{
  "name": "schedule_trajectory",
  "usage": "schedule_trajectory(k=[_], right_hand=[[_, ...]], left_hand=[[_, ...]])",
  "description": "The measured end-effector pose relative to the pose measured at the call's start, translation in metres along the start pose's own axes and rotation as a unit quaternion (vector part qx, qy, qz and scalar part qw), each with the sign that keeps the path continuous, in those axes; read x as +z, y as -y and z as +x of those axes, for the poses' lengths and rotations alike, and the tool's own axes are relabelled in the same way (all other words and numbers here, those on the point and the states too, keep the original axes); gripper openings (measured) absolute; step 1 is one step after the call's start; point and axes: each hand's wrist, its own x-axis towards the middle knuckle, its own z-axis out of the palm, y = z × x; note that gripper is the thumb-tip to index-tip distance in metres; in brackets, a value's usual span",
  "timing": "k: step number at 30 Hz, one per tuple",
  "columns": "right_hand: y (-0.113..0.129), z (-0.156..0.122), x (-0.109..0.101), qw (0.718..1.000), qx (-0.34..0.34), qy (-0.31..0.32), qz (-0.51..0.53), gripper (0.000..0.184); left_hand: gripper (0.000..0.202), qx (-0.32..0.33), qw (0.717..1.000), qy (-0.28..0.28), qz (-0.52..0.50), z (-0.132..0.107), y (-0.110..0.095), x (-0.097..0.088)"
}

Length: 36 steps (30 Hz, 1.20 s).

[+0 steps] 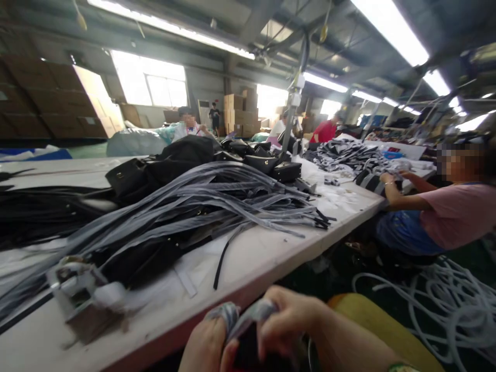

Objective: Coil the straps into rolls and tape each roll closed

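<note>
Low in the view, in front of the table edge, my left hand (207,341) and my right hand (284,318) are close together. Both have their fingers closed on a greyish, see-through plastic wrap (251,314), which bends between them. Under it hangs a black piece (248,345), mostly hidden by my fingers; its kind I cannot make out. On the table beyond lies a heap of long black straps in clear plastic sleeves (217,178). A thin bare black strap (225,256) curls toward the near edge.
A blurred metal tape dispenser (83,302) stands on the table (263,258) at left. Black bags (127,178) are piled behind the straps. A co-worker in a pink shirt (453,212) sits at right, hands on dark pieces. White tubing (453,305) lies coiled on the floor.
</note>
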Motion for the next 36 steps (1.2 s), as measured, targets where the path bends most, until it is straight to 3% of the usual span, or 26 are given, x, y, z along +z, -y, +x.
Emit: schedule_trajectory(k=[2,3,4,5,6,7,8,11,13,14,15,17,19,20,21,23,24,25,26,27,28,30,31,32,33,36], right_hand=[[0.004,-0.001,-0.020,0.981,-0.014,-0.181,-0.067,0.032],[0.005,0.002,-0.025,0.965,-0.035,-0.238,-0.108,0.040],[0.005,0.006,-0.025,0.955,-0.062,-0.254,-0.139,0.052],[0.004,0.013,-0.018,0.958,-0.088,-0.228,-0.149,0.057],[0.002,0.020,-0.006,0.969,-0.104,-0.179,-0.136,0.049],[-0.001,0.026,0.011,0.981,-0.108,-0.125,-0.104,0.033],[-0.004,0.032,0.031,0.990,-0.100,-0.078,-0.058,0.020],[-0.008,0.034,0.082,0.988,-0.059,0.086,0.114,0.040],[-0.007,0.023,0.088,0.955,-0.036,0.208,0.207,0.051],[-0.006,0.016,0.080,0.945,-0.022,0.228,0.233,0.056],[-0.005,0.011,0.065,0.949,-0.006,0.208,0.238,0.059],[-0.008,0.005,0.023,0.982,0.027,0.064,0.174,0.058],[-0.016,0.008,-0.016,0.994,0.031,-0.109,0.004,0.048],[-0.022,0.013,-0.029,0.982,0.016,-0.169,-0.083,0.045],[-0.027,0.019,-0.035,0.970,-0.009,-0.191,-0.149,0.049],[-0.037,0.032,-0.025,0.969,-0.067,-0.146,-0.186,0.062],[-0.041,0.039,-0.010,0.978,-0.087,-0.102,-0.158,0.058],[-0.042,0.045,0.009,0.987,-0.094,-0.071,-0.110,0.048],[-0.043,0.050,0.032,0.993,-0.086,-0.056,-0.052,0.039],[-0.041,0.053,0.054,0.996,-0.069,-0.049,0.011,0.037],[-0.038,0.054,0.075,0.996,-0.050,-0.029,0.071,0.041],[-0.027,0.049,0.102,0.982,-0.023,0.072,0.175,0.045],[-0.021,0.043,0.106,0.968,-0.018,0.130,0.214,0.044],[-0.015,0.038,0.101,0.955,-0.015,0.165,0.244,0.043],[-0.012,0.032,0.090,0.951,-0.013,0.158,0.266,0.043],[-0.017,0.027,0.028,0.975,0.004,-0.028,0.220,0.043]], left_hand=[[0.060,-0.131,0.982,0.092,-0.099,0.001,-0.019,-0.003],[0.065,-0.208,0.953,0.139,-0.173,0.004,-0.031,-0.004],[0.069,-0.274,0.912,0.174,-0.252,0.009,-0.042,-0.006],[0.072,-0.317,0.871,0.188,-0.326,0.015,-0.051,-0.007],[0.074,-0.338,0.841,0.179,-0.382,0.021,-0.058,-0.007],[0.073,-0.338,0.833,0.146,-0.413,0.025,-0.062,-0.007],[0.070,-0.320,0.849,0.096,-0.411,0.029,-0.062,-0.006],[0.059,-0.174,0.958,-0.058,-0.220,0.025,-0.041,-0.001],[0.060,-0.062,0.994,-0.065,-0.055,0.014,-0.020,0.002],[0.064,-0.028,0.999,-0.034,0.000,0.007,-0.012,0.003],[0.068,-0.018,0.999,0.007,0.032,0.001,-0.006,0.003],[0.072,-0.076,0.992,0.091,0.032,-0.007,-0.004,0.001],[0.073,-0.210,0.964,0.150,-0.060,-0.008,-0.013,-0.001],[0.074,-0.280,0.935,0.166,-0.139,-0.005,-0.019,-0.002],[0.075,-0.334,0.897,0.173,-0.232,-0.001,-0.025,-0.003],[0.075,-0.385,0.812,0.160,-0.409,0.011,-0.035,-0.004],[0.075,-0.389,0.780,0.143,-0.469,0.018,-0.038,-0.005],[0.074,-0.385,0.762,0.122,-0.507,0.024,-0.039,-0.005],[0.074,-0.380,0.761,0.093,-0.518,0.030,-0.037,-0.006],[0.073,-0.370,0.780,0.052,-0.502,0.034,-0.034,-0.006],[0.072,-0.352,0.816,0.004,-0.458,0.037,-0.027,-0.006],[0.071,-0.289,0.905,-0.079,-0.300,0.035,-0.010,-0.007],[0.072,-0.253,0.940,-0.094,-0.209,0.031,-0.001,-0.007],[0.075,-0.222,0.963,-0.083,-0.128,0.025,0.007,-0.008],[0.077,-0.199,0.976,-0.047,-0.067,0.018,0.013,-0.009],[0.074,-0.205,0.975,0.079,-0.014,-0.001,0.015,-0.013]])
